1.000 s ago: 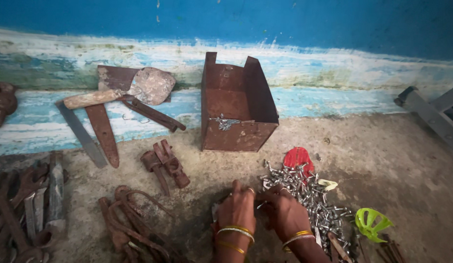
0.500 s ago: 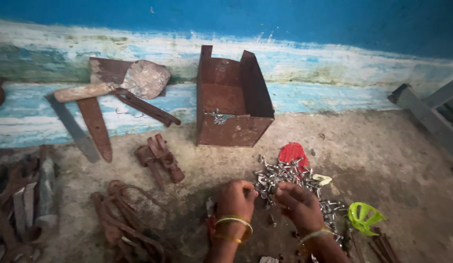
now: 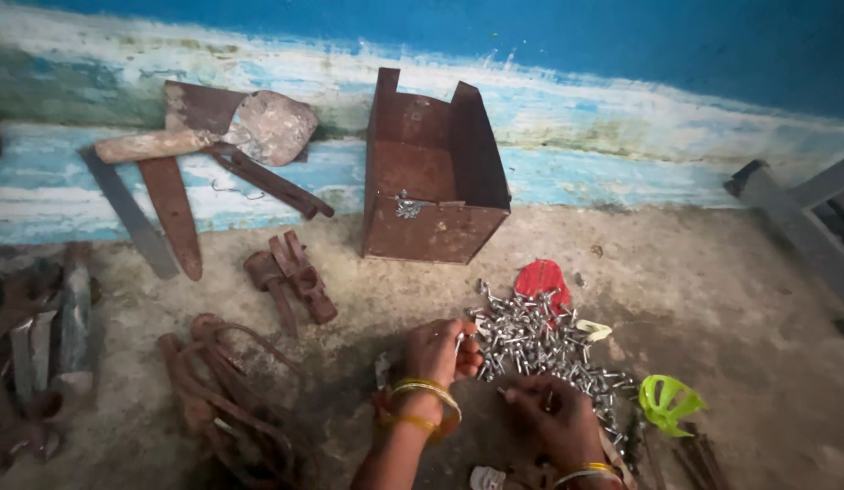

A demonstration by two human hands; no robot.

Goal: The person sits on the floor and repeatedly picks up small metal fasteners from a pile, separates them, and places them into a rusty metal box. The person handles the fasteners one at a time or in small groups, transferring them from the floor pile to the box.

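Observation:
My left hand [image 3: 443, 352] is curled at the left edge of a pile of small shiny metal screws [image 3: 540, 345] on the dirt floor, with something small and metallic pinched at its fingertips. My right hand [image 3: 556, 416] lies fingers-down on the near side of the same pile, touching the screws. Both wrists wear gold bangles. A red scrap [image 3: 542, 277] sits at the far edge of the pile. A rusty open metal box [image 3: 433, 177] stands beyond it against the wall step.
A trowel [image 3: 213, 136] and rusty flat blades [image 3: 172, 213] lean on the painted wall step at left. Rusty clamps [image 3: 290, 277], curved rusty iron pieces [image 3: 227, 399] and old tools [image 3: 36, 336] lie at left. A green plastic piece [image 3: 668, 402] lies at right, a grey frame [image 3: 794, 213] beyond.
The view has shifted slightly. My left hand has moved up to the pile's left edge and my right hand has slid down onto the near side of the screws.

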